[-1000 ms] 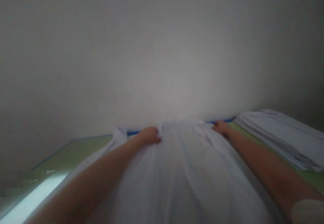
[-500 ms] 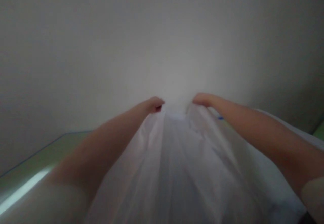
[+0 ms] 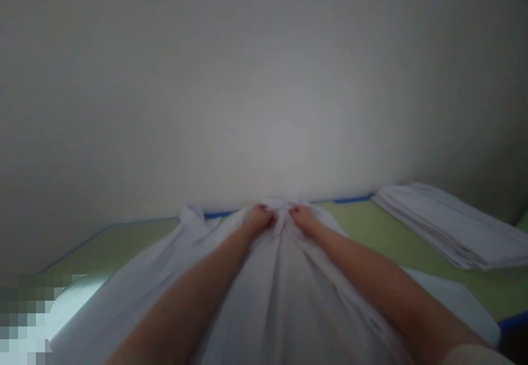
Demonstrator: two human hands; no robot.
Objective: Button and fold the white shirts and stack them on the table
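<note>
White cloth (image 3: 284, 293) spread along green desk (image 3: 371, 233) toward wall (image 3: 264, 79). Left hand (image 3: 259, 220), right hand (image 3: 304, 217) side by side at far hem, each grip closed on bunched fabric. Likely light, limp, crease-prone; take at hem corners. Folded cloth stack (image 3: 449, 227) at right.

No words, numbers or signs to read anywhere: not on the white cloth (image 3: 289, 299), the worktop (image 3: 371, 236) or the wall (image 3: 264, 79).

Dim, soft light glows palest midway up the plain grey wall (image 3: 289, 128), the corners darken, and the crumpled white cloth sheet (image 3: 289, 299) is blurred.
</note>
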